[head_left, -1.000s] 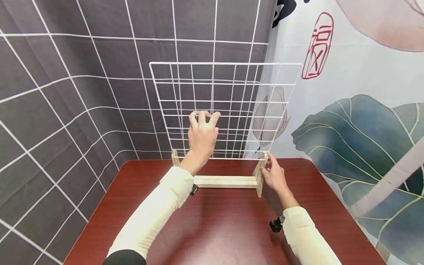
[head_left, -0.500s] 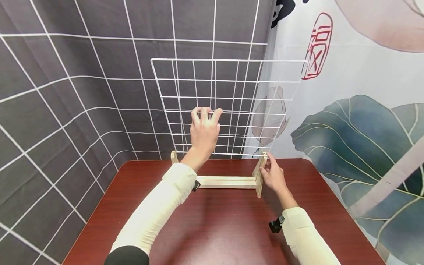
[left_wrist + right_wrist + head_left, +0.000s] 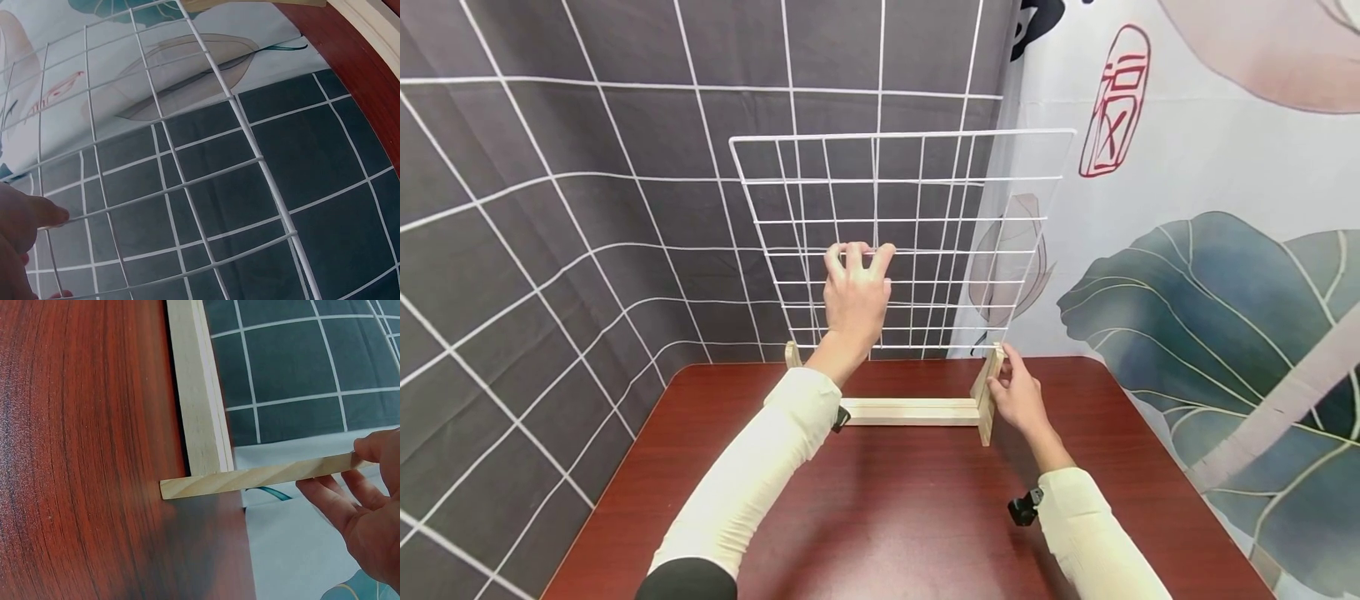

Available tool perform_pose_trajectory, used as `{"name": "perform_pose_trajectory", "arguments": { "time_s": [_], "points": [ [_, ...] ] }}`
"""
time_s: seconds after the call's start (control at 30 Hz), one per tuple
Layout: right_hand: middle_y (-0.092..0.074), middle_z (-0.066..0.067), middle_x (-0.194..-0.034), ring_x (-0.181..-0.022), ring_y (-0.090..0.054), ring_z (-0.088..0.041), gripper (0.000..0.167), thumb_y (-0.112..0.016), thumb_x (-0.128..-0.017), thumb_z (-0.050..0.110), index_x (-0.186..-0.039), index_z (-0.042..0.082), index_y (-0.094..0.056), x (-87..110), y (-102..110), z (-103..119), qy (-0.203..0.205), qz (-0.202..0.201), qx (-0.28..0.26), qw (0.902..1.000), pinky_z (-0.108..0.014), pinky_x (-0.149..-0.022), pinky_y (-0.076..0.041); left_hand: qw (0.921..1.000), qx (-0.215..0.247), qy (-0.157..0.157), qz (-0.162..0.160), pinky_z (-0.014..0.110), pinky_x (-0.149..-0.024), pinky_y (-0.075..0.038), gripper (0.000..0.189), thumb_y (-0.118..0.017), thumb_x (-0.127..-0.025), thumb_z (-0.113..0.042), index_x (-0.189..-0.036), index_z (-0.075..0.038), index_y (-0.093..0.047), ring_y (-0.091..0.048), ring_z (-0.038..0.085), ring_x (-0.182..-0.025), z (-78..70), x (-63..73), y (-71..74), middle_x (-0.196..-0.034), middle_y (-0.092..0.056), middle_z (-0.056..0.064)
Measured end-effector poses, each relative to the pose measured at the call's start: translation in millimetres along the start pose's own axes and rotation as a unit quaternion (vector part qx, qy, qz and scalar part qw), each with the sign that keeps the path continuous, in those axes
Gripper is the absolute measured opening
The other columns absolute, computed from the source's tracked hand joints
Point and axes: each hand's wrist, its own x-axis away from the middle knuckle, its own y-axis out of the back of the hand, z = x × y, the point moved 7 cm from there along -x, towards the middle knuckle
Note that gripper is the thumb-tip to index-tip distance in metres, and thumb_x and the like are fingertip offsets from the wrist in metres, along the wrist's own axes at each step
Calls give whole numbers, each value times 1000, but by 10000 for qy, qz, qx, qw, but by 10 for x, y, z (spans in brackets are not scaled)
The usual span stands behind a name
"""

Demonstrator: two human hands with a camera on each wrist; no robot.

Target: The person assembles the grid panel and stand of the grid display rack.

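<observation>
My left hand point(image 3: 856, 304) grips the white wire grid panel point(image 3: 902, 134) near its middle, fingers hooked over the wires. In the left wrist view, the thumb lies along one of the grid's wires point(image 3: 234, 106). The panel stands upright above a pale wooden stand point(image 3: 910, 412), its bottom wire about level with the tops of the stand's end pieces. My right hand point(image 3: 1021, 396) pinches the upper end of the right end piece point(image 3: 987, 400). Seen from the right wrist, thumb and fingers hold this wooden strip point(image 3: 250, 478) from both sides. My left forearm partly hides the left end piece point(image 3: 792, 354).
The stand is near the far edge of a dark red wooden table point(image 3: 895, 508). Behind it hangs a grey curtain point(image 3: 625, 208) with white grid lines, beside a white curtain point(image 3: 1045, 167) printed with large leaves.
My left hand has lifted the panel slightly, then shifted it a little to the left; its bottom wire is higher than a second ago. My right hand stays on the end piece.
</observation>
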Motion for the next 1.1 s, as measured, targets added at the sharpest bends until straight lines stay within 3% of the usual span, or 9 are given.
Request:
{"name": "perform_pose_trajectory", "arguments": {
  "time_s": [0.4,0.73,1.1],
  "points": [
    [-62,-33,-129,-113,-67,-48,68,-61,-96,4,-156,8,-30,0,9,14,-53,83,9,10000,-59,-96,-55,10000,12,-64,-39,36,-64,-60,40,-77,-79,-8,-113,-24,-67,-53,36,-114,15,-17,0,-111,-62,9],
    [-61,-33,-131,-116,-66,-48,68,-61,-97,4,-157,7,-29,0,-2,-3,-89,105,4,9999,-58,-97,-54,9993,67,107,363,36,-64,-60,43,-78,-80,-10,-119,-25,-67,-52,36,-118,49,39,-101,-114,-62,9],
    [-62,-32,-130,-113,-68,-47,68,-61,-96,5,-156,8,-31,1,-6,-8,-94,92,20,9999,-57,-96,-55,9984,170,107,524,37,-66,-61,45,-81,-77,-9,-117,-24,-67,-52,36,-117,59,83,-194,-115,-63,9]
  ]
}}
